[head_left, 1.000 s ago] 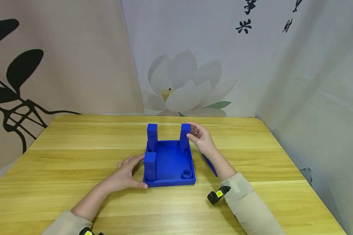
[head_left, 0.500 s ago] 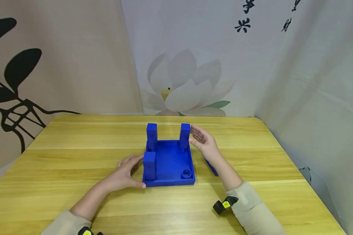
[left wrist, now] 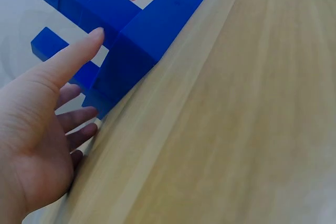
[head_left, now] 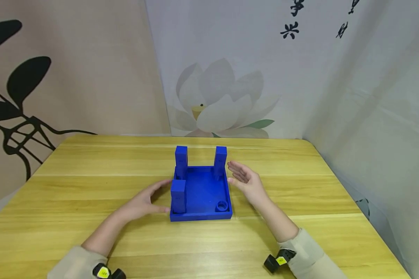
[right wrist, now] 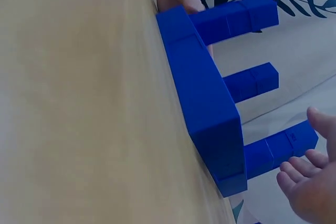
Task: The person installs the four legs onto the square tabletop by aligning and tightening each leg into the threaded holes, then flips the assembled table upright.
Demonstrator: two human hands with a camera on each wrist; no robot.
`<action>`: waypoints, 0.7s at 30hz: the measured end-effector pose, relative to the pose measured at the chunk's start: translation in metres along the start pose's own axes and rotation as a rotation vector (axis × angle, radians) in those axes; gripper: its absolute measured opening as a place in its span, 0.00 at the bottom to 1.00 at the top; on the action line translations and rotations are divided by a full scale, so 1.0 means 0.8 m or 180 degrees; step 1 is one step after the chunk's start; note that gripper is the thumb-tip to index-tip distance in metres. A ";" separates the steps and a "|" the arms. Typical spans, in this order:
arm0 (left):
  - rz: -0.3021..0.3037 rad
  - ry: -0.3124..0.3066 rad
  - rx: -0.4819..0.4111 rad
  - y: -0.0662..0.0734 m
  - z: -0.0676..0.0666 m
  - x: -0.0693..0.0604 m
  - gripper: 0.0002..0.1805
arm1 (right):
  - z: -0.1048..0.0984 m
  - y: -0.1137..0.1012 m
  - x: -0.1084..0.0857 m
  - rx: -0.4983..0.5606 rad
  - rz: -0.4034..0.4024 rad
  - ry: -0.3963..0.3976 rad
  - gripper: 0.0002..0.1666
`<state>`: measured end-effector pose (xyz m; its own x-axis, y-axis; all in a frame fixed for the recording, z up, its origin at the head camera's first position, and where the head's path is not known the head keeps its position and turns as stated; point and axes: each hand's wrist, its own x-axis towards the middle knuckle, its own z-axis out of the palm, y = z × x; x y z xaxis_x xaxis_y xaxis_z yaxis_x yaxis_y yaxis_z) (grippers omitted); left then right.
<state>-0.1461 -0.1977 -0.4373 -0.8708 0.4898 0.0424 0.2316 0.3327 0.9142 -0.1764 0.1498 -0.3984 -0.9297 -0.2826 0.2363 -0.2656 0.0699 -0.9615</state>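
Note:
A square blue tray-like base (head_left: pixel 202 193) with low walls sits on the table. Blue square posts stand upright at three of its corners: near left (head_left: pixel 179 197), far left (head_left: pixel 182 159) and far right (head_left: pixel 220 159). A round blue socket (head_left: pixel 222 206) shows at the near right corner. My left hand (head_left: pixel 141 203) lies along the base's left side, fingers and thumb spread; whether it touches the wall I cannot tell. Off the right side, my right hand (head_left: pixel 249 186) hovers with loosely bent fingers, apart from the far right post and holding nothing.
The wooden table (head_left: pixel 90 186) spreads around the base. A printed cloth (head_left: pixel 223 77) hangs behind the table's back edge, and another pale cloth (head_left: pixel 380 97) along the right. Each wrist wears a camera on a strap, like the right one (head_left: pixel 279 260).
My right hand has let go of the far right post and drawn back to the right and nearer. My left thumb has shifted off the base's near left corner. The posts stay put.

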 end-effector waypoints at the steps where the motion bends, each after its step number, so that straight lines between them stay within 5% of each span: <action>1: 0.0009 0.0023 -0.0022 -0.001 -0.001 0.001 0.47 | 0.000 0.001 -0.003 -0.0003 0.0000 -0.0032 0.31; 11: 0.0036 0.0401 0.0112 -0.005 -0.009 0.021 0.41 | 0.001 0.006 -0.032 -0.0150 0.0094 -0.0394 0.36; 21: -0.0054 0.0386 0.0114 -0.012 -0.018 0.039 0.43 | 0.003 0.012 -0.055 -0.0395 0.0431 -0.0491 0.42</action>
<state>-0.1818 -0.1970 -0.4392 -0.9202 0.3836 0.0776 0.2299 0.3695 0.9003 -0.1376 0.1607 -0.4184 -0.9114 -0.4049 0.0730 -0.1794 0.2315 -0.9561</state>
